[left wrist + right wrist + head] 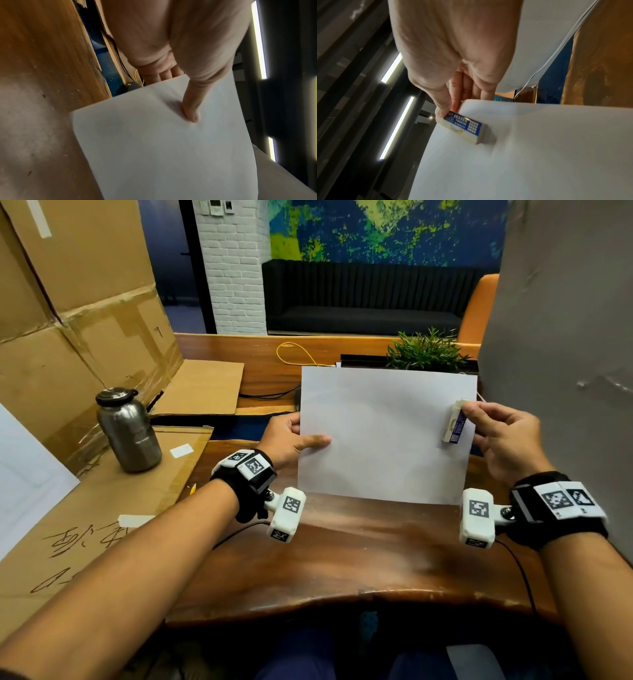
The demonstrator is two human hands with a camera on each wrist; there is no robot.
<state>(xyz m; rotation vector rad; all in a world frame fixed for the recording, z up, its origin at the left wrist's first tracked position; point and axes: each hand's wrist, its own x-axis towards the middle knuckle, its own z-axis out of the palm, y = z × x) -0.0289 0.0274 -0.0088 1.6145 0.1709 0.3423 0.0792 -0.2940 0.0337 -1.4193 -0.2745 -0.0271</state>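
While the left hand point(287, 436) pinches the paper's point(383, 436) edge, right hand point(503, 436) fingers point(443, 108) pinch the eraser point(455, 422) against it

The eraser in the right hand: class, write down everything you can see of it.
The eraser is a small rectangular white block in a blue and white paper sleeve printed with ERASER and a grid of small white squares; both bare white ends stick out. It lies slanted, flat against the near face of the sheet of paper, close to its right edge. The right hand pinches its upper end, thumb on it, other fingers behind the sheet.
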